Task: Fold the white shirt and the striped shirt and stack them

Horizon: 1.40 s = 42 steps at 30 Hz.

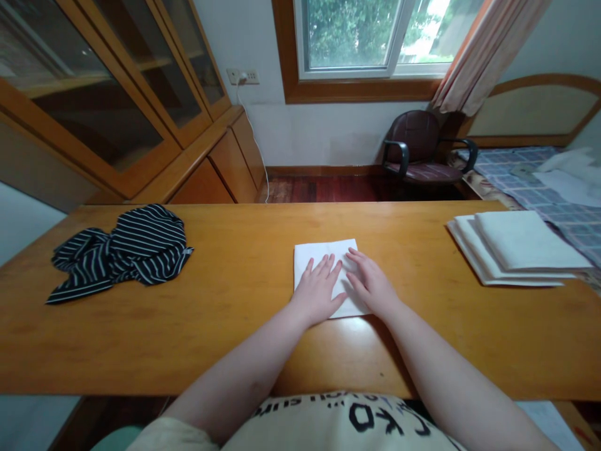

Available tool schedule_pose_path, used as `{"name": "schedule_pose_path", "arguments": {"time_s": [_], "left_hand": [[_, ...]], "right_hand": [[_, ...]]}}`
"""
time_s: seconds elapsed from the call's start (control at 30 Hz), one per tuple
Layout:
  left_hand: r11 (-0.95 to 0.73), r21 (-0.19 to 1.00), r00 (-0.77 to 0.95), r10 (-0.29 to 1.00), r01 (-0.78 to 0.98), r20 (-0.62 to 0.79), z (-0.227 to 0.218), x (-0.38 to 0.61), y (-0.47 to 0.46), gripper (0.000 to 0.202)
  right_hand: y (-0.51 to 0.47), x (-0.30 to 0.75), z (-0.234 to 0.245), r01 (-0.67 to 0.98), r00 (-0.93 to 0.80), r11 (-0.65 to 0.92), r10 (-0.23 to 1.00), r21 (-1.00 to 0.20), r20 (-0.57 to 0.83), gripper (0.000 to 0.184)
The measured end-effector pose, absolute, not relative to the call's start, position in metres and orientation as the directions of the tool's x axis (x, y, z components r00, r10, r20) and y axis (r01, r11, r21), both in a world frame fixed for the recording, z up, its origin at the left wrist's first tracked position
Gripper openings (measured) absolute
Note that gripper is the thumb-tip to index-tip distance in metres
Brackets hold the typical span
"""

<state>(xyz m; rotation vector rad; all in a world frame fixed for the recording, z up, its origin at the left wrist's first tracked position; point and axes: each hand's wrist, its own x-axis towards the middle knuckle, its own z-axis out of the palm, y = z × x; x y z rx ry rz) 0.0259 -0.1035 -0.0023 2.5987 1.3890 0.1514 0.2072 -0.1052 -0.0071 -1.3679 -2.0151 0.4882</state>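
A white rectangular folded sheet [306,250], paper or cloth I cannot tell, lies flat on the wooden table in front of me. My left hand [319,288] rests palm down on its left and middle part, fingers spread. Over the sheet's right side is my right hand [370,279], fingers apart and slightly bent, the fingertips at the sheet. Neither hand grips anything. Parts of the sheet are hidden beneath both hands.
On the table [225,326], a crumpled black cloth with white stripes [136,244] lies at the left. Several white folded pieces [526,241] are stacked at the right. Beyond stand a glass-door cabinet [154,81], an armchair [417,147] and a bed [539,181].
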Motion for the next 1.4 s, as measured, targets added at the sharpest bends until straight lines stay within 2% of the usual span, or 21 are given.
{"name": "schedule_pose_path", "arguments": {"time_s": [0.07, 0.13, 0.23, 0.37, 0.6, 0.77, 0.87, 0.97, 1.03, 1.07, 1.1, 1.17, 1.23, 1.27, 1.3, 1.37, 1.4], "left_hand": [[-0.546, 0.252, 0.567, 0.824, 0.799, -0.011, -0.001, 0.023, -0.103, 0.063], [-0.465, 0.259, 0.487, 0.873, 0.846, -0.024, -0.002, 0.02, -0.102, 0.058], [-0.325, 0.241, 0.343, 0.939, 0.914, -0.036, -0.005, 0.015, -0.098, 0.062], [-0.247, 0.264, 0.277, 0.957, 0.932, -0.082, -0.011, -0.002, -0.09, 0.07], [-0.053, 0.294, 0.09, 0.989, 0.954, -0.114, -0.018, -0.022, -0.078, 0.069], [-0.052, 0.348, 0.086, 0.993, 0.936, -0.082, -0.018, -0.023, -0.072, 0.064], [-0.054, 0.364, 0.078, 0.996, 0.93, -0.051, -0.015, -0.02, -0.074, 0.066], [-0.208, 0.346, 0.228, 0.973, 0.915, -0.019, -0.01, -0.015, -0.078, 0.066], [-0.365, 0.329, 0.391, 0.92, 0.871, -0.012, -0.009, -0.013, -0.078, 0.062], [-0.377, 0.32, 0.404, 0.915, 0.869, -0.021, -0.01, -0.012, -0.076, 0.061], [-0.317, 0.307, 0.344, 0.938, 0.897, -0.037, -0.011, -0.013, -0.073, 0.061], [-0.025, 0.261, 0.044, 0.997, 0.965, -0.069, -0.015, -0.017, -0.064, 0.069], [0.215, 0.232, -0.207, 0.977, 0.949, -0.06, -0.015, -0.022, -0.057, 0.074], [0.214, 0.243, -0.21, 0.977, 0.946, -0.043, -0.014, -0.024, -0.056, 0.073], [0.123, 0.266, -0.121, 0.992, 0.956, -0.024, -0.012, -0.024, -0.056, 0.069], [-0.195, 0.308, 0.204, 0.979, 0.931, 0.002, -0.008, -0.023, -0.059, 0.059], [-0.299, 0.316, 0.317, 0.949, 0.9, -0.005, -0.007, -0.021, -0.06, 0.057]], "right_hand": [[-0.105, 0.203, -0.009, 0.731, -0.311, 0.377, 0.926, -0.568, 0.214, 0.052], [-0.104, 0.201, -0.014, 0.797, -0.328, 0.333, 0.939, -0.504, 0.103, 0.054], [-0.1, 0.201, -0.019, 0.863, -0.293, 0.261, 0.956, -0.432, -0.007, 0.062], [-0.097, 0.204, -0.021, 0.884, -0.264, 0.225, 0.964, -0.41, -0.04, 0.083], [-0.093, 0.207, -0.023, 0.909, -0.137, 0.114, 0.99, -0.401, -0.03, 0.078], [-0.092, 0.21, -0.025, 0.906, -0.117, 0.097, 0.993, -0.411, -0.024, 0.075], [-0.094, 0.21, -0.022, 0.895, -0.116, 0.119, 0.993, -0.43, 0.032, 0.073], [-0.097, 0.209, -0.015, 0.843, -0.283, 0.303, 0.953, -0.444, 0.113, 0.068], [-0.099, 0.208, -0.01, 0.787, -0.428, 0.423, 0.899, -0.449, 0.097, 0.063], [-0.099, 0.208, -0.009, 0.772, -0.467, 0.446, 0.881, -0.453, 0.071, 0.061], [-0.1, 0.207, -0.008, 0.77, -0.482, 0.447, 0.875, -0.456, 0.044, 0.06], [-0.1, 0.206, -0.007, 0.786, -0.463, 0.416, 0.886, -0.457, 0.01, 0.06], [-0.099, 0.205, -0.008, 0.797, -0.446, 0.398, 0.895, -0.455, 0.003, 0.06], [-0.099, 0.205, -0.009, 0.797, -0.445, 0.398, 0.895, -0.455, 0.004, 0.06], [-0.099, 0.205, -0.01, 0.795, -0.446, 0.4, 0.895, -0.456, 0.007, 0.06], [-0.099, 0.206, -0.012, 0.791, -0.449, 0.404, 0.894, -0.459, 0.013, 0.06], [-0.099, 0.206, -0.012, 0.789, -0.451, 0.406, 0.893, -0.462, 0.015, 0.06]]}}
